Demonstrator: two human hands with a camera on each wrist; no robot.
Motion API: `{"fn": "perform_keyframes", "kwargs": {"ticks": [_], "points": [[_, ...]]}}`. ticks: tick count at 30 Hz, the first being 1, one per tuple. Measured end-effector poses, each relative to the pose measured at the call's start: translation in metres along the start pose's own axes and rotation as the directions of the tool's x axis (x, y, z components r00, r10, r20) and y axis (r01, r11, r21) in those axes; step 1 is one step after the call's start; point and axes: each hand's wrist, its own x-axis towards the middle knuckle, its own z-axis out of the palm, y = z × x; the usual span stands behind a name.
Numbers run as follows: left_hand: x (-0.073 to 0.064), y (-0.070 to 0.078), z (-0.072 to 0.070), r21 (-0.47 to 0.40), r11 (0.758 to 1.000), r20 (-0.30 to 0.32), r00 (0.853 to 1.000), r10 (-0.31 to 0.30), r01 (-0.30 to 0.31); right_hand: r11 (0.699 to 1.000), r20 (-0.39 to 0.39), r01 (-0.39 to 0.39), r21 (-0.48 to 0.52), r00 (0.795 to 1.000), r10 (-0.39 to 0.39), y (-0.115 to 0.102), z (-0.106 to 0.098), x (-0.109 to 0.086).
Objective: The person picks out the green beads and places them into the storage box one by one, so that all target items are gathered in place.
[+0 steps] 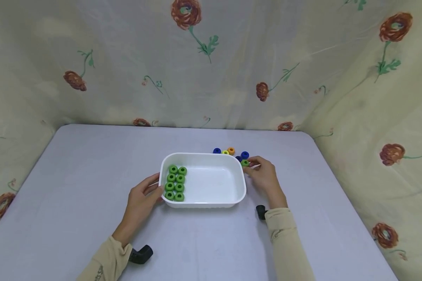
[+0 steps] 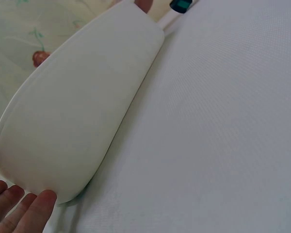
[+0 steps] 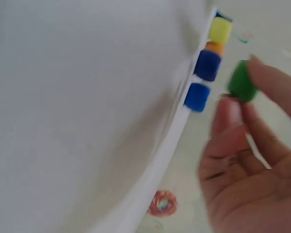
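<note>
A white tray (image 1: 214, 183) stands at the middle of the table. Inside, along its left end, green beads (image 1: 179, 187) with holes through them lie in two columns. My left hand (image 1: 143, 201) holds the tray's left end, thumb at the rim; in the left wrist view its fingertips (image 2: 42, 206) touch the outer wall. Just off the tray's far right corner, my right hand (image 1: 265, 177) pinches a green bead (image 3: 242, 82) between thumb and finger. Behind the tray are a yellow bead (image 3: 220, 30), an orange bead (image 1: 231, 150) and several blue beads (image 1: 244, 155).
A pale cloth covers the table (image 1: 74, 187). Beyond its far edge hangs a flowered curtain (image 1: 228, 70), which continues along both sides. Black wrist-worn pieces (image 1: 141, 255) show beside both sleeves. The tray's far wall partly hides some of the loose beads.
</note>
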Motion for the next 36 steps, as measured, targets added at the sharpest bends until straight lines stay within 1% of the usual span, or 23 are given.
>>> {"fn": "perform_keyframes", "kwargs": {"ticks": [5, 8, 15, 19, 22, 25, 27, 33, 36], "points": [[0.000, 0.000, 0.000, -0.009, 1.000, 0.004, 1.000, 0.001, -0.001, 0.999, -0.030, 0.006, -0.038, 1.000, -0.007, -0.007, -0.011, -0.007], [0.000, 0.000, 0.000, -0.010, 1.000, 0.006, 1.000, 0.002, -0.002, 0.999, -0.048, 0.018, -0.039, 0.999, -0.020, -0.012, -0.016, -0.011], [0.000, 0.000, 0.001, 0.004, 1.000, 0.000, 1.000, -0.001, 0.001, 0.996, -0.067, 0.082, -0.028, 0.994, -0.084, -0.027, -0.025, -0.020], [0.000, 0.001, 0.001, 0.009, 1.000, -0.001, 1.000, -0.005, 0.005, 0.989, -0.072, 0.146, -0.036, 0.986, -0.148, -0.043, -0.025, -0.028], [0.000, 0.001, 0.000, 0.014, 1.000, -0.003, 1.000, -0.008, 0.008, 0.975, -0.075, 0.221, -0.037, 0.972, -0.223, -0.054, -0.022, -0.034], [0.000, 0.001, 0.000, 0.018, 1.000, -0.003, 1.000, -0.007, 0.007, 0.959, -0.059, 0.283, -0.028, 0.957, -0.284, -0.063, -0.017, -0.040], [0.000, 0.002, 0.000, 0.019, 1.000, -0.003, 1.000, -0.002, 0.002, 0.952, -0.037, 0.306, -0.023, 0.951, -0.307, -0.068, -0.013, -0.043], [0.000, 0.001, 0.000, 0.014, 1.000, 0.003, 1.000, 0.013, -0.013, 0.947, 0.029, 0.321, -0.017, 0.947, -0.320, -0.077, 0.000, -0.044], [0.000, 0.000, 0.000, 0.016, 1.000, 0.004, 1.000, 0.012, -0.012, 0.942, 0.072, 0.336, -0.019, 0.940, -0.334, -0.079, 0.009, -0.043]]}}
